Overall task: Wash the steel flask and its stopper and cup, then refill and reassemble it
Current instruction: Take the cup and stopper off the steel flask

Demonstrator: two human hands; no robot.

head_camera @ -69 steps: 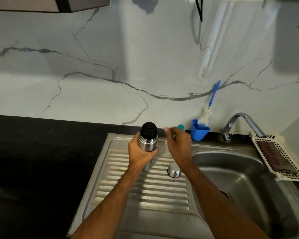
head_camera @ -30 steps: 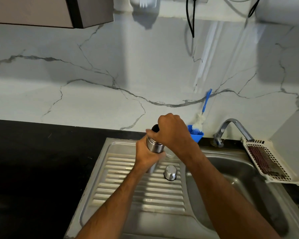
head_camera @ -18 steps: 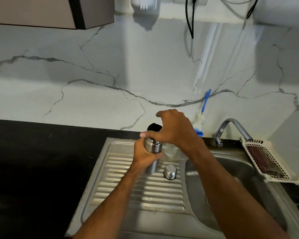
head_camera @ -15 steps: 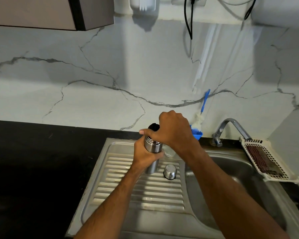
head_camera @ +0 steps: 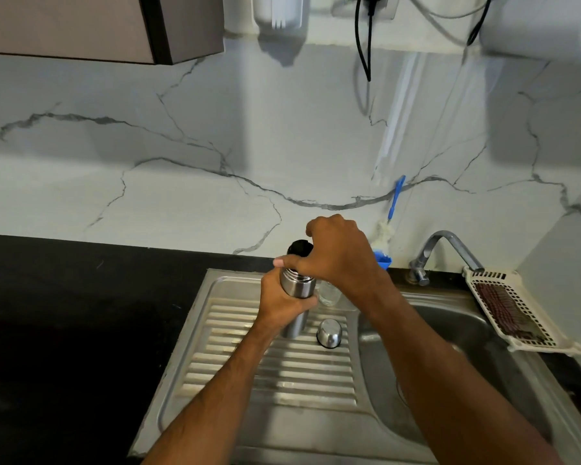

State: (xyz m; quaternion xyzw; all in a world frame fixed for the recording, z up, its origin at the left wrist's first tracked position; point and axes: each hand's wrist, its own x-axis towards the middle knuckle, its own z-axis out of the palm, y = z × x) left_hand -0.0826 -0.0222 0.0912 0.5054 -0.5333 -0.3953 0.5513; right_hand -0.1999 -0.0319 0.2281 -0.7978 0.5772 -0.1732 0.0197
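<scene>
**Stopper gripped at the flask's mouth over the drainboard**

Veined white marble backs a black counter (head_camera: 81,297) and a ribbed stainless-steel drainboard (head_camera: 249,380), where I see the steel flask (head_camera: 296,290) standing upright, its base on the ridges. The left hand (head_camera: 282,302) wraps its fingers round the brushed, cylindrical body. The right hand (head_camera: 336,255) is clamped over the top, thumb stretched left along the threaded neck, fingers curled round the black stopper (head_camera: 299,247), whose rounded dome shows just past the knuckles.

Half a second ago the same grip was in place; the wrist has since rolled a little and the thumb sits slightly lower on the neck. Over two seconds back, the right hand was hanging free beside the flask and the stopper stood fully exposed.

Just right of the flask's base the polished steel cup (head_camera: 329,333) sits mouth-down on the ridges, apart from the flask, where it was before. A clear glass (head_camera: 329,293) stands behind it, partly hidden by the right forearm. A blue holder (head_camera: 383,260) with a white-bristled, blue-handled brush (head_camera: 394,199) leans at the wall, near the curved metal tap (head_camera: 446,243). A white perforated plastic tray (head_camera: 517,313) rests on the sink basin (head_camera: 450,330) rim's far right.
</scene>
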